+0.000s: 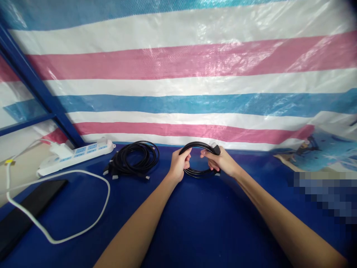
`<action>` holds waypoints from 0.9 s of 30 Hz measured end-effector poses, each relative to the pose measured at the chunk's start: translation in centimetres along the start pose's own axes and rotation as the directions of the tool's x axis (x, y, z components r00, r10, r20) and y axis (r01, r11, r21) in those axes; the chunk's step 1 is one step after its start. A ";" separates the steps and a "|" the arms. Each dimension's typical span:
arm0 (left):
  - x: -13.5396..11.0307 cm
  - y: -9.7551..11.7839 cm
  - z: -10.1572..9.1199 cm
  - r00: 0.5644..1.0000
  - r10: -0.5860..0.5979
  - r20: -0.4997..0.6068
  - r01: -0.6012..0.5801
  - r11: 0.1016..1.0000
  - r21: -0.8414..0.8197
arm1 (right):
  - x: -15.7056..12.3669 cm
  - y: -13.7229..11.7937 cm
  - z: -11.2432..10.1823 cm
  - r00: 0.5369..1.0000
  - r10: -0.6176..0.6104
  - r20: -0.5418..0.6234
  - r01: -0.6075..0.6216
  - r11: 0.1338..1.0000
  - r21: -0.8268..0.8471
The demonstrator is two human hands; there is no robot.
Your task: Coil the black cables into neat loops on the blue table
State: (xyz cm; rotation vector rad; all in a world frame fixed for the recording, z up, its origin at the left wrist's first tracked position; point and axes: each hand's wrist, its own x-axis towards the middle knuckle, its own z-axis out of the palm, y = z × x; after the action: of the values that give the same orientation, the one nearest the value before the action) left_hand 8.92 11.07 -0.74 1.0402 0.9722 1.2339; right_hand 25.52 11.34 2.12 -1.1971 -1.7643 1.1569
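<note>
A coiled black cable [198, 172] is lifted slightly off a blue tabletop [195, 223], near its far edge. My left hand [180, 163] is closed round the left side of the coil. My right hand [221, 160] is closed round the right side, near the cable's black plug. Both arms reach forward from the bottom of the view.
A second bundle of black cables [134, 158] lies to the left of the coil. Farther left are a white power strip [78, 154] with a looping white cord [83, 178] and a black flat device [25, 208]. A striped tarpaulin [181, 74] hangs behind the table.
</note>
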 end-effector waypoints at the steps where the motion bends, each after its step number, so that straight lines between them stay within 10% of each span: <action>1: 0.2 0.1 -0.2 1.000 -0.017 -0.005 0.017 1.000 0.008 | -0.2 -0.1 0.0 0.999 -0.001 0.050 0.000 1.000 0.029; 6: 1.1 0.2 -1.0 0.993 -0.112 -0.047 0.114 0.992 0.047 | -1.6 -0.2 1.4 0.981 0.003 0.196 -0.034 0.987 0.154; 13: 0.7 1.1 -1.5 0.974 -0.197 0.110 0.188 0.979 0.083 | -2.5 0.7 4.4 0.991 0.046 -0.126 -0.024 0.986 0.167; 21: 0.7 0.0 -0.5 0.999 0.024 0.043 -0.027 0.998 0.065 | -3.5 -0.5 -2.5 0.904 -0.126 -0.409 -0.022 0.941 -0.338; 27: 0.8 -0.7 -0.5 0.991 0.103 0.086 -0.120 0.969 0.218 | -4.3 0.4 -4.1 0.967 -0.211 -0.144 0.028 0.650 -0.760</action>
State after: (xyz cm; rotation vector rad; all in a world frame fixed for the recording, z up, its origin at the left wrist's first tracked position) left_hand 8.69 11.90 -1.56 1.3236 1.0223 1.1873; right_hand 30.71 8.51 2.97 -1.5564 -2.1757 0.1291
